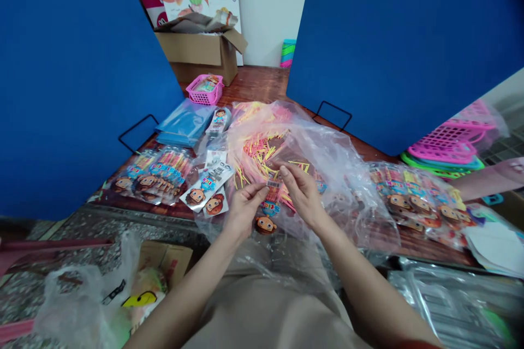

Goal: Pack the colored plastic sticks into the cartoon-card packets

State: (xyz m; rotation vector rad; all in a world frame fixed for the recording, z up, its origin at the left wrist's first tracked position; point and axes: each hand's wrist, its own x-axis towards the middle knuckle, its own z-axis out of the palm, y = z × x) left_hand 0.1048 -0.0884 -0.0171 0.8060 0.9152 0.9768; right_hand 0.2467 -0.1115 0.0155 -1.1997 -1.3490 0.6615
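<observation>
My left hand (244, 210) is closed, with thumb and finger pinching the edge of a small clear packet (270, 206). The packet has a barcode near its top, pinkish sticks inside and a cartoon monkey face at the bottom. Just right of its upper part is my right hand (302, 193), fingers stretched out and thumb apart; whether the thumb tip touches the packet I cannot tell. Beyond both hands, loose yellow and pink sticks (260, 155) lie in a large, spread clear plastic bag (339, 158). Flat printed pouches (208, 186) lie left of my left hand.
Filled packets lie in piles at left (164, 172) and right (413, 193). Blue plastic sheets (184, 122), a pink basket (204, 90) and a cardboard box (192, 49) stand farther back. Blue panels (393, 49) flank the table. Another person's arm (491, 179) reaches in from the right.
</observation>
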